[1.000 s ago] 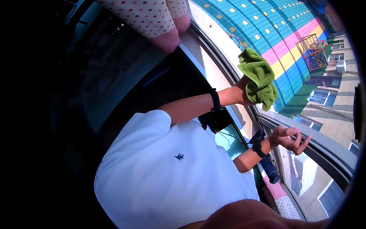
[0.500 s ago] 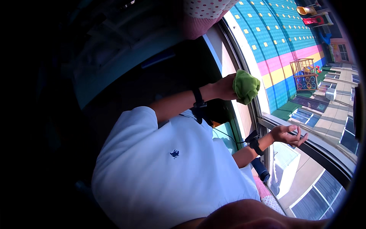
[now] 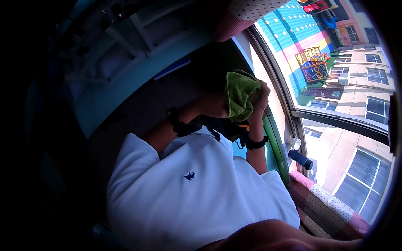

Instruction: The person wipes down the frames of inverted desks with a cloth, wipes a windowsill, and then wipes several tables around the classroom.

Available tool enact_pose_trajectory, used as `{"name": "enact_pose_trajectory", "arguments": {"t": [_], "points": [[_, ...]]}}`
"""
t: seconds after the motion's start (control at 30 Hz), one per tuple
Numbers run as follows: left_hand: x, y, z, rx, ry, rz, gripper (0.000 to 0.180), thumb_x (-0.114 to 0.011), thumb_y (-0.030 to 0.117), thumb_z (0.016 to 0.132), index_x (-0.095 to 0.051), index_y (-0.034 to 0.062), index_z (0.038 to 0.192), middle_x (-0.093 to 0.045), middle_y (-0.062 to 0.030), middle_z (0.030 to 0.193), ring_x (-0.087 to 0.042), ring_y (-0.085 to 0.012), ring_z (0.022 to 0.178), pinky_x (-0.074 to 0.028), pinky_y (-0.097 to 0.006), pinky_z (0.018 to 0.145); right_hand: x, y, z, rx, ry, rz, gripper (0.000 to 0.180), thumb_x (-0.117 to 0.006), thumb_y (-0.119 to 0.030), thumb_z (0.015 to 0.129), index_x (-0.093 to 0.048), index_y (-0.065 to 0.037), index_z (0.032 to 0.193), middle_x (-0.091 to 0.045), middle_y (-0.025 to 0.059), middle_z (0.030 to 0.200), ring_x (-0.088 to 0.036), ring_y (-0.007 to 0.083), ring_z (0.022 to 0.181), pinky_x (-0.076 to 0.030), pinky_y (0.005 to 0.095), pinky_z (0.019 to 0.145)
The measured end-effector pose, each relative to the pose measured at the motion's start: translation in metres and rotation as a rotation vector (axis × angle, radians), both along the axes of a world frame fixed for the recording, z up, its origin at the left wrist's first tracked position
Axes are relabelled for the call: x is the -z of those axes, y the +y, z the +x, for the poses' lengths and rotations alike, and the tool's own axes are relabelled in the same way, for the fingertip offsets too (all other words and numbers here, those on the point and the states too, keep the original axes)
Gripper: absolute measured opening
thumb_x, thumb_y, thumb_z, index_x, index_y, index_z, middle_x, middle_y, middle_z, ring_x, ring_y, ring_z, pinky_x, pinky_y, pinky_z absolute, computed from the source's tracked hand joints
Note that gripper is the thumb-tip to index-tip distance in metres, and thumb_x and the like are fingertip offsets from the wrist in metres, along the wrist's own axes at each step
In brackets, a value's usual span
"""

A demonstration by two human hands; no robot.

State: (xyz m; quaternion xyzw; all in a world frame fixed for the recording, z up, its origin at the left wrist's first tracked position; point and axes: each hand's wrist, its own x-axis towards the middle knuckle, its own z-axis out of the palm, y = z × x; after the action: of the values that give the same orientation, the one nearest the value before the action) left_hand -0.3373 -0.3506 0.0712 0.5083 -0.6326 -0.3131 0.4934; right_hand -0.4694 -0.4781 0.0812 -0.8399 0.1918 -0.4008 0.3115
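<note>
Beside window frame (image 3: 341, 124), left hand (image 3: 215, 105) clasps green cloth (image 3: 238, 94); right hand (image 3: 262, 100) curls against cloth's edge, closure unclear.

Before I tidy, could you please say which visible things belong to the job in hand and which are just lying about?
Job in hand, apparently:
- crumpled green cloth, between the left hand and right hand

Just lying about:
- dark-blue cylindrical object
- white cup-shaped object

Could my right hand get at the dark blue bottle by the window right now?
Probably yes: nothing visible blocks the bottle, near your right forearm, but your right hand is at the green cloth.
</note>
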Motion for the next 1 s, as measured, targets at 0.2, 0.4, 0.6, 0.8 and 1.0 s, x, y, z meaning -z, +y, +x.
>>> {"name": "enact_pose_trajectory", "arguments": {"t": [0.2, 0.4, 0.6, 0.8, 1.0], "points": [[0.075, 0.076, 0.035, -0.119, 0.117, 0.016, 0.050, -0.061, 0.021, 0.085, -0.048, 0.0057, 0.131, -0.055, -0.0130, 0.128, -0.054, -0.0287, 0.117, -0.043, -0.040, 0.100, -0.015, 0.035, 0.015, 0.037, 0.169, -0.035, 0.016, -0.050, -0.001, 0.092, -0.049, -0.004, 0.108, -0.057, 0.0164, 0.086, -0.064, 0.0319, 0.075, -0.050, 0.0361, 0.066], [0.086, 0.123, 0.062, -0.356, 0.776, 0.153, 0.052, -0.050, 0.036, 0.089, -0.047, 0.0058, 0.132, -0.053, -0.0137, 0.131, -0.052, -0.0289, 0.119, -0.041, -0.041, 0.101, -0.010, 0.070, 0.057, -0.152, 0.168, 0.105, 0.017, -0.055, -0.011, 0.094, -0.051, -0.002, 0.108, -0.061, 0.0186, 0.085, -0.063, 0.0332, 0.075, -0.051, 0.0377, 0.068], [0.093, 0.148, 0.085, -0.387, 1.600, 0.054, 0.060, -0.040, 0.050, 0.093, -0.046, 0.0058, 0.133, -0.050, -0.0145, 0.134, -0.051, -0.0290, 0.122, -0.040, -0.042, 0.102, -0.002, 0.046, 0.117, -0.438, 0.693, -0.105, 0.023, -0.060, -0.019, 0.091, -0.058, 0.003, 0.097, -0.059, 0.0203, 0.080, -0.060, 0.0380, 0.074, -0.050, 0.0426, 0.067], [0.023, 0.170, 0.148, -0.918, 1.241, -0.093, 0.076, -0.022, 0.066, 0.095, -0.047, 0.0060, 0.133, -0.049, -0.0147, 0.136, -0.049, -0.0285, 0.124, -0.039, -0.042, 0.101, -0.022, 0.042, 0.183, -0.946, 0.228, 0.218, 0.023, -0.056, -0.017, 0.093, -0.063, 0.004, 0.100, -0.062, 0.0157, 0.089, -0.063, 0.0305, 0.082, -0.050, 0.0356, 0.077], [-0.175, 0.234, 0.193, -1.234, 0.489, -0.753, 0.085, -0.018, 0.069, 0.093, -0.044, -0.0020, 0.131, -0.038, -0.0304, 0.141, -0.040, -0.0410, 0.130, -0.031, -0.048, 0.107, -0.034, 0.000, 0.242, -0.961, -0.153, 1.013, 0.028, -0.047, -0.018, 0.099, -0.060, 0.006, 0.107, -0.065, 0.0069, 0.100, -0.062, 0.0161, 0.089, -0.048, 0.0269, 0.080]]}}
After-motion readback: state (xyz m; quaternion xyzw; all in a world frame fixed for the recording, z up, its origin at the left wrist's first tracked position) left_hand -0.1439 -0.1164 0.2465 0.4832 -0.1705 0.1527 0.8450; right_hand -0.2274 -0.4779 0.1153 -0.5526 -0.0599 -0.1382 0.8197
